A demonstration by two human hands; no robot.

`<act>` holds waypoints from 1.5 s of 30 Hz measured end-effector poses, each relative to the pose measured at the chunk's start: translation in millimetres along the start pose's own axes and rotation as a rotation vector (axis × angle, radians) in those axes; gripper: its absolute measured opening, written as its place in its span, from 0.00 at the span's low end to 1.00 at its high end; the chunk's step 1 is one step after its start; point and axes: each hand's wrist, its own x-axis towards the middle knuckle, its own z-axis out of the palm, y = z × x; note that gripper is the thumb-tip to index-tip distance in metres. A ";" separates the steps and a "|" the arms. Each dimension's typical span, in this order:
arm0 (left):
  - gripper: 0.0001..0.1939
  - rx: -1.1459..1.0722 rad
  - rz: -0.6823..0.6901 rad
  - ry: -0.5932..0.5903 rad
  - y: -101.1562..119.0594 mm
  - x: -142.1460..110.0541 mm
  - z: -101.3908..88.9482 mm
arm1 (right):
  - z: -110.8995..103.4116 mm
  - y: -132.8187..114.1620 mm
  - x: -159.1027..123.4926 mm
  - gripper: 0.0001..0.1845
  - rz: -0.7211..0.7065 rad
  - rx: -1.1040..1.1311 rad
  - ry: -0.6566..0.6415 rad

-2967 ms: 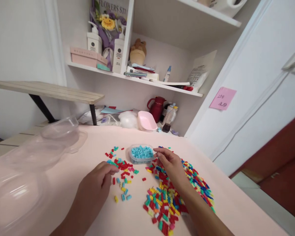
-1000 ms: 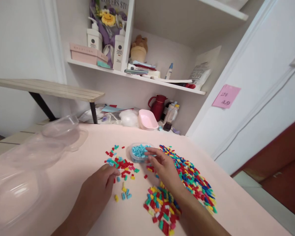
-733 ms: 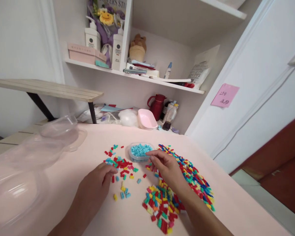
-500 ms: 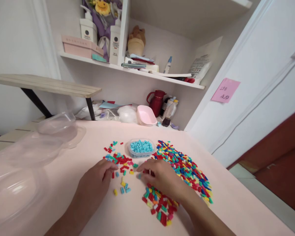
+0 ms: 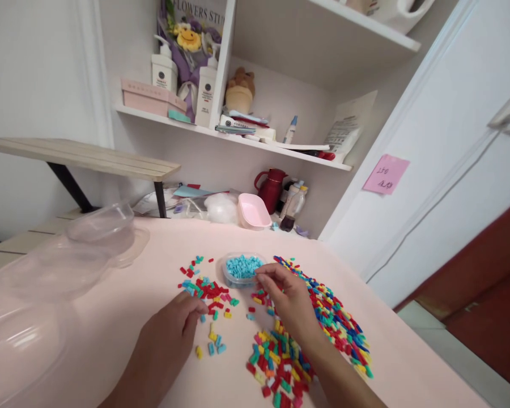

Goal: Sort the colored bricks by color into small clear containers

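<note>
My right hand (image 5: 289,297) is at the right rim of a clear plastic tub (image 5: 234,280) filled with light blue toy bricks (image 5: 243,266). Its thumb and forefinger are pinched together; whatever they hold is too small to make out. My left hand (image 5: 170,334) hovers low beside a loose scatter of red, green, yellow and blue bricks (image 5: 210,290), fingers curled in against the thumb, their contents hidden. Several yellow and light blue bricks (image 5: 216,343) lie just right of it. Under my right forearm spreads a mixed pile of bricks (image 5: 280,362).
A larger multicoloured brick pile (image 5: 335,309) stretches along the right. Clear empty tubs (image 5: 21,345) and lids stand at the left. Toward the back are a pink bowl (image 5: 255,211), a red jug (image 5: 272,190) and bottles (image 5: 295,207). A wooden stand (image 5: 110,161) rises at the left.
My right hand has moved up and away from the table's middle to the tub's rim, uncovering bricks beneath it. My left hand has barely moved. The camera view has tilted slightly upward.
</note>
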 end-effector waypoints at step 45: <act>0.18 0.021 -0.031 -0.064 4.6 -0.7 -1.9 | -1.8 7.5 -4.3 0.19 -0.148 -0.542 -0.046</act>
